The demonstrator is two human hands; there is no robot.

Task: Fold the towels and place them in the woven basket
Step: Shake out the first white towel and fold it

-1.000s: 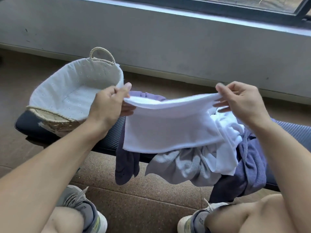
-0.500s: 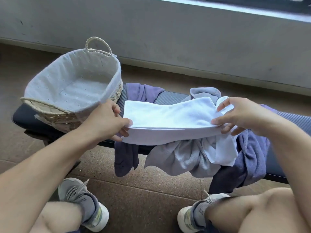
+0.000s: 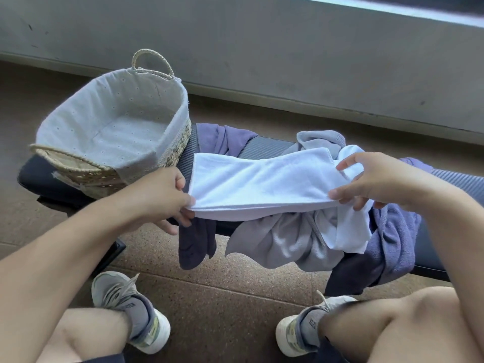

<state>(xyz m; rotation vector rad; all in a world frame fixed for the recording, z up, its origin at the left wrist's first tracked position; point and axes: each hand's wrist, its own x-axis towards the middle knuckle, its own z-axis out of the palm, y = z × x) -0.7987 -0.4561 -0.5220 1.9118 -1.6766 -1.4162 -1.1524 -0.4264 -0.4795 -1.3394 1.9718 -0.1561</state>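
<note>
Single head cam, wide-angle, worn by a seated person, pitched forward and steeply down. Close range: forearms enter from the bottom corners, knees and shoes [image 3: 131, 307] fill the lower edge. Bench [image 3: 264, 150] crosses mid-frame, basket [image 3: 167, 153] upper left, wall [image 3: 262, 48] and window ledge along the top (lines bow near the edges). No second view, so nothing overlaps.

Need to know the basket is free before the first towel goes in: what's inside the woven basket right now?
Inside the woven basket only its pale fabric liner shows, bare on the floor and far wall. No towel is visible there. The near wall hides the strip just behind it.
</note>
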